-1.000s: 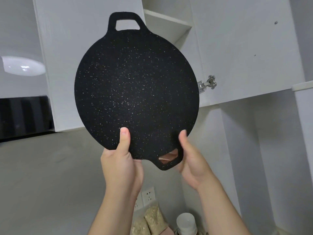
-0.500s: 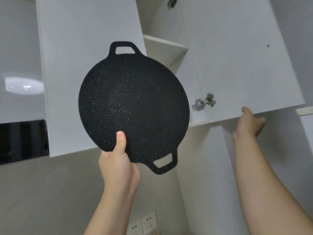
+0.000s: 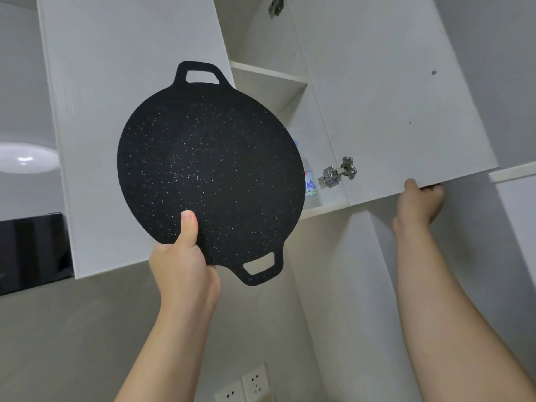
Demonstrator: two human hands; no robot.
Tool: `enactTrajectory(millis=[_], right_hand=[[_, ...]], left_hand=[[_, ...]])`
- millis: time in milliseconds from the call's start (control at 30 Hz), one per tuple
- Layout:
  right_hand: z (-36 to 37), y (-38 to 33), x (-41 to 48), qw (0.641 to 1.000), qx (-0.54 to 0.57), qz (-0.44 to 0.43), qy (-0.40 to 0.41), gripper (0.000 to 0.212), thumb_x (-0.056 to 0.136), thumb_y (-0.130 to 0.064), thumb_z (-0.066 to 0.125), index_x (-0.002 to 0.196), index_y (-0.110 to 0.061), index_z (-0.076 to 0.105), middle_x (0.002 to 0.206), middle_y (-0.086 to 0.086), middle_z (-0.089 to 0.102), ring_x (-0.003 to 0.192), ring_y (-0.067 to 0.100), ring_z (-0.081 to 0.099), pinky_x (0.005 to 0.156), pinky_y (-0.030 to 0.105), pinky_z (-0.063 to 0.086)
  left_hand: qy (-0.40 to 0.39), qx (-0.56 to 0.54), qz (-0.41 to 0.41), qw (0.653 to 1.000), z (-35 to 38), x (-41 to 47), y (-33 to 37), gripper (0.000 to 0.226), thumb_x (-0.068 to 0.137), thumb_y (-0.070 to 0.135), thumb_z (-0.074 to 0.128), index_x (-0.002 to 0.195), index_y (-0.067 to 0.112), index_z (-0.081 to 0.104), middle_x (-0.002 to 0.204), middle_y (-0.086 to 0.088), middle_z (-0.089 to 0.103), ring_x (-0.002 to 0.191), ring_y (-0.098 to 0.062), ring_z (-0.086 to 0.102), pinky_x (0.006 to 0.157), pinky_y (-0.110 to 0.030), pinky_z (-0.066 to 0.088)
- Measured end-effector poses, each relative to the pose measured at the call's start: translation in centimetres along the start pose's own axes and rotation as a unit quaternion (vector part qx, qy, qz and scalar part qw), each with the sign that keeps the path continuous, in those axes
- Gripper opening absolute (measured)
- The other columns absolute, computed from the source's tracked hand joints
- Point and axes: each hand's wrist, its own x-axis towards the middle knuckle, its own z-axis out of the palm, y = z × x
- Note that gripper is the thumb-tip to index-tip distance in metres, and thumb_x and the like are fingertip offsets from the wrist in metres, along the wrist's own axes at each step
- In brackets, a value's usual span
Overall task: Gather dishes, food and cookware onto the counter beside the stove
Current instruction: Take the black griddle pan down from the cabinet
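Pinches the lower rim of the black speckled griddle pan (image 3: 208, 175) with the left hand (image 3: 185, 265) — thumb flat on the near face, fingers hidden behind. Holds it up on edge above the wrist, one loop handle just right of the knuckles, the other at the top, far from the grip. Reaches up with the right hand (image 3: 420, 201), well to the right of the pan, and grips the bottom edge of the open cabinet door (image 3: 391, 97): thumb on the inner face, fingers curled out of sight round the edge. Shows, between the two hands, a steel hinge (image 3: 338, 171) and a clear bottle (image 3: 310, 184) half hidden behind the pan's right rim; below, between the forearms, wall sockets (image 3: 246, 384).

Seems to be the fetching step: pan out of the cupboard and in hand, not yet on the counter, itself out of view. Likely calls next for swinging the door shut with the right hand, then lowering the pan — a one-handed pinch on a broad disc, so worth adding the second hand or shifting to a handle before setting down.

Reads nothing on the pan: no brand, no mark. Finds a blue-and-white label with a touch of red on the bottle, writing too small to make out.
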Motion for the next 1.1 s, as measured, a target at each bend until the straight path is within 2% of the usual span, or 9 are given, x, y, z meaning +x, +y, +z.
enactTrajectory(millis=[133,267,367,467,600,700,800,900,1100], right_hand=[[-0.9,0.8,-1.1,0.997,-0.054,-0.042,-0.027,0.029,0.084,0.000,0.054,0.113,-0.003,0.057,0.109,0.006,0.071,0.096,0.012,0.070,0.087,0.022,0.053],[-1.4,0.9,-4.1,0.982,-0.156,-0.105,-0.028,0.026,0.097,-0.009,0.048,0.121,0.000,0.055,0.114,0.008,0.071,0.105,0.019,0.066,0.079,0.007,0.040],[-2.0,1.1,-6.5,0.946,-0.262,-0.179,-0.059,0.022,0.101,-0.013,0.050,0.118,-0.002,0.057,0.112,0.013,0.073,0.105,0.032,0.065,0.078,0.021,0.041],[-2.5,1.8,-7.6,0.892,-0.344,-0.268,-0.117,0.020,0.100,-0.016,0.051,0.109,0.000,0.060,0.101,0.023,0.072,0.088,0.047,0.065,0.071,0.043,0.047],[-2.4,2.3,-9.0,0.835,-0.424,-0.297,-0.187,0.028,0.099,-0.015,0.055,0.121,-0.001,0.063,0.088,0.029,0.068,0.074,0.050,0.062,0.061,0.041,0.042],[-1.6,2.5,-11.0,0.793,-0.468,-0.288,-0.264,0.043,0.096,-0.004,0.053,0.139,-0.006,0.054,0.111,0.030,0.067,0.094,0.048,0.064,0.075,0.042,0.048],[-1.0,2.3,-12.6,0.802,-0.469,-0.224,-0.294,0.057,0.094,0.007,0.041,0.149,-0.008,0.043,0.131,0.029,0.058,0.118,0.043,0.058,0.095,0.040,0.047],[-0.7,1.4,-13.6,0.799,-0.464,-0.199,-0.326,0.064,0.090,0.012,0.035,0.151,-0.008,0.039,0.152,0.015,0.044,0.141,0.028,0.043,0.114,0.031,0.032],[0.0,0.8,-16.4,0.744,-0.461,-0.241,-0.419,0.069,0.086,0.011,0.033,0.151,-0.010,0.040,0.160,0.005,0.032,0.150,0.014,0.025,0.119,0.021,0.015]], left_hand=[[0.002,0.009,0.012,1.000,-0.3,-0.6,0.8,0.011,0.099,0.023,0.062,0.091,0.022,0.069,0.080,0.019,0.074,0.077,-0.005,0.069,0.066,-0.023,0.056],[0.004,0.012,0.031,0.999,0.0,-1.2,1.8,0.014,0.099,0.022,0.062,0.088,0.021,0.070,0.083,0.019,0.075,0.076,-0.003,0.070,0.069,-0.023,0.056],[0.018,0.027,0.049,0.998,0.0,-1.2,2.3,0.012,0.098,0.025,0.063,0.091,0.018,0.070,0.084,0.016,0.074,0.076,-0.006,0.068,0.067,-0.020,0.055],[0.031,0.046,0.067,0.996,-0.4,-1.6,2.8,0.020,0.097,0.029,0.064,0.080,0.020,0.066,0.072,0.013,0.066,0.068,-0.007,0.059,0.061,-0.020,0.053],[0.036,0.070,0.090,0.993,-0.9,-2.2,3.3,0.017,0.098,0.032,0.063,0.084,0.023,0.067,0.069,0.015,0.063,0.062,-0.003,0.058,0.057,-0.016,0.050],[0.035,0.075,0.086,0.993,-1.4,-2.2,3.6,0.022,0.097,0.035,0.063,0.078,0.023,0.063,0.073,0.009,0.055,0.068,-0.010,0.051,0.055,-0.016,0.047],[0.045,0.088,0.081,0.992,-1.8,-1.9,3.6,0.025,0.097,0.035,0.063,0.085,0.013,0.064,0.078,0.000,0.047,0.065,-0.010,0.045,0.051,-0.014,0.045],[0.043,0.049,0.072,0.995,-1.8,-1.7,3.5,0.027,0.098,0.030,0.063,0.103,0.005,0.069,0.078,0.007,0.064,0.063,-0.005,0.058,0.056,-0.014,0.050],[0.050,0.013,0.052,0.997,-1.8,-1.4,2.9,0.011,0.097,0.024,0.065,0.105,0.019,0.070,0.092,0.013,0.076,0.084,-0.008,0.071,0.070,-0.024,0.058]])
